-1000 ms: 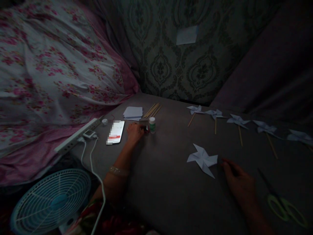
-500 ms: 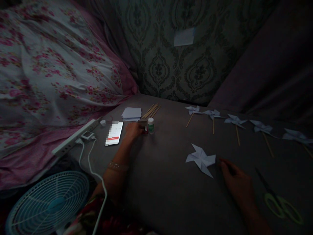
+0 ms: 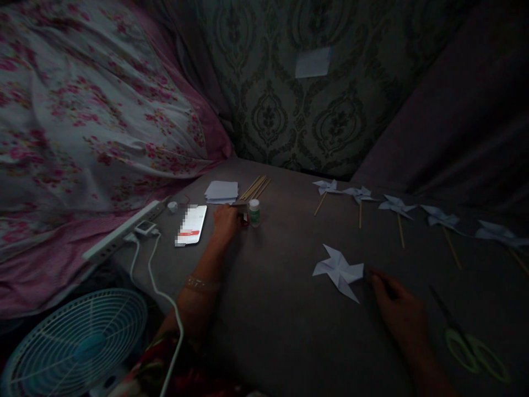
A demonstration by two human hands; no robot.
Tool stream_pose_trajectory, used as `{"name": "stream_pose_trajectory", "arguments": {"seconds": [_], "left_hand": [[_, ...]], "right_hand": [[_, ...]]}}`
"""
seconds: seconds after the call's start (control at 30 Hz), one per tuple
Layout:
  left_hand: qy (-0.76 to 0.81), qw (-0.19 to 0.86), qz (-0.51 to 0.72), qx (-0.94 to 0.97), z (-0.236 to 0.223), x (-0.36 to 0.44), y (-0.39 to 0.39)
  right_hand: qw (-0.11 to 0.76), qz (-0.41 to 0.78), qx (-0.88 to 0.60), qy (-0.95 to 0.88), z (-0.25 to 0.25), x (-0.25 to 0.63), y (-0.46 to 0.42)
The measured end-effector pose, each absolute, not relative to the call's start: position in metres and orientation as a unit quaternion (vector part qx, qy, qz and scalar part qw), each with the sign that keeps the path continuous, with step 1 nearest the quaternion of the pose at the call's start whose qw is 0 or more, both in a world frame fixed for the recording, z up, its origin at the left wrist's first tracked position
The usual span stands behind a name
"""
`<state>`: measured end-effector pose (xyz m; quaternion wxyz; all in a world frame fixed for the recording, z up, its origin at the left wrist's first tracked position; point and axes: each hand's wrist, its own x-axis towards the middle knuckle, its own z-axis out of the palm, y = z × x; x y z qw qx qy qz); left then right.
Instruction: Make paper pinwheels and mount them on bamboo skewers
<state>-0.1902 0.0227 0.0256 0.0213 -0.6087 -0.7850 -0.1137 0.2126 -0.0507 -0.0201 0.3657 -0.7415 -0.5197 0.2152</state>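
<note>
A small dark object with a red part (image 3: pixel 244 216) lies on the grey counter at the far left of the working area, touched by the fingertips of the left hand (image 3: pixel 225 222); the dim light hides what it is. A white paper pinwheel (image 3: pixel 339 271) without a stick lies flat nearer the middle, its pointed blades spread outward. Its right tip lies just beside the fingertips of the right hand (image 3: pixel 399 311), which rests on the counter.

Head view: forward-down, close over table (image 3: pixel 268 309).
</note>
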Motion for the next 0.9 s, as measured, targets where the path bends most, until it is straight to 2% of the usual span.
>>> {"name": "stream_pose_trajectory", "arguments": {"seconds": [0.13, 0.6, 0.9], "left_hand": [[-0.773, 0.013, -0.162, -0.613, 0.021, -0.194, 0.021], [-0.713, -0.135, -0.353, -0.590, 0.017, -0.210, 0.015], [-0.721, -0.163, -0.311, -0.598, 0.013, -0.216, 0.023]], "right_hand": [[0.355, 0.214, -0.746, -0.521, -0.019, 0.212, -0.050], [0.353, 0.232, -0.751, -0.508, -0.019, 0.213, -0.049], [0.333, 0.227, -0.759, -0.511, -0.014, 0.210, -0.049]]}}
